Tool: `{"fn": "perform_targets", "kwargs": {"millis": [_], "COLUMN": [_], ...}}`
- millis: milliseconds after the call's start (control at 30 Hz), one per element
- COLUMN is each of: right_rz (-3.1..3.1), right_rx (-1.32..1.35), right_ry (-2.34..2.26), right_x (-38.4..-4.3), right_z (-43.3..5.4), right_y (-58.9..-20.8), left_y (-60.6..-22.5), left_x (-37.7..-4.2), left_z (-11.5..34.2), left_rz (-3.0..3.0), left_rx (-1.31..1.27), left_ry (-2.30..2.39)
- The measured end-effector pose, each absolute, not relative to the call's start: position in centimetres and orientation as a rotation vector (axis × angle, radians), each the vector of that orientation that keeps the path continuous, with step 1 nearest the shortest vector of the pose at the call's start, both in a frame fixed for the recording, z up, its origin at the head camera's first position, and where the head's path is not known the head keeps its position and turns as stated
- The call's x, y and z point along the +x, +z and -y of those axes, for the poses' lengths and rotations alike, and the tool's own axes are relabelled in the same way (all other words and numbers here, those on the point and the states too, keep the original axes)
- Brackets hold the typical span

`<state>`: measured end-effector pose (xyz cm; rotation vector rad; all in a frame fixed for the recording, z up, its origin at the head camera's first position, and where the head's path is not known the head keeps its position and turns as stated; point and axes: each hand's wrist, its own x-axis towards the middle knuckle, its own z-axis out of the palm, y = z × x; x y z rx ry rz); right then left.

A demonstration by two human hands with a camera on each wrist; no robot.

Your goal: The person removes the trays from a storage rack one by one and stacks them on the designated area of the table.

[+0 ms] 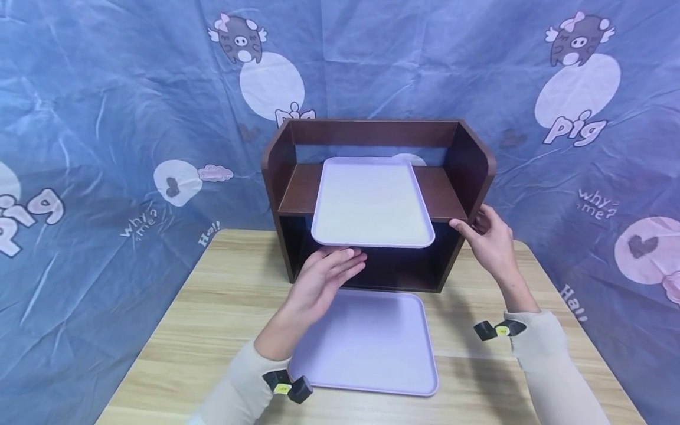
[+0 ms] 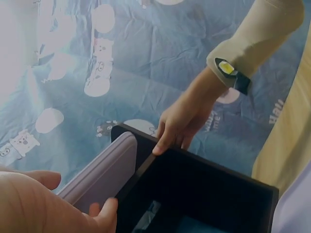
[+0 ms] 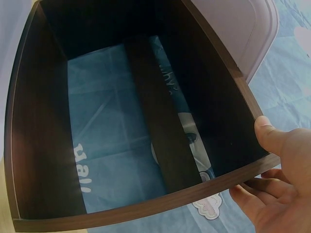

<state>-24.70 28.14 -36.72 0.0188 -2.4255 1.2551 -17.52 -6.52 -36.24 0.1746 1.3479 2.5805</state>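
Head view: right of centre, the right hand (image 1: 491,242) grips the probably heavy shelf (image 1: 372,133) sensibly by its side (image 1: 471,165); left hand (image 1: 321,280) uncurled.

Right in front of the shelf (image 1: 374,133), the left hand (image 1: 319,283) is covering the lower tray's (image 1: 372,339) far left corner! Up on it, the upper tray (image 1: 372,203) hides the board's (image 1: 440,193) middle!

Blue pig-print fabric (image 1: 117,112) — creased — hangs around a wood-grained table (image 1: 218,295).
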Motion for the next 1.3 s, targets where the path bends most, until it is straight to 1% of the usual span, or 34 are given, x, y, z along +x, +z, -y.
{"fn": "perform_targets", "kwargs": {"millis": [467, 900, 1300], "right_rz": [2.430, 2.427, 2.416], "right_rx": [0.008, 0.003, -0.003], "right_ry": [1.256, 1.266, 1.275], "right_x": [-24.6, -24.7, -24.8], "right_z": [-28.2, -28.2, -28.1], "right_y": [-36.7, -36.9, -36.9], "left_y": [-36.3, -35.7, -35.9], "left_x": [-18.1, -18.5, -18.4], "left_z": [3.5, 1.3, 0.3], "left_rz": [-1.170, -0.938, -0.811], "left_rx": [0.109, -0.028, -0.107], "left_ry": [2.792, 2.971, 3.059]}}
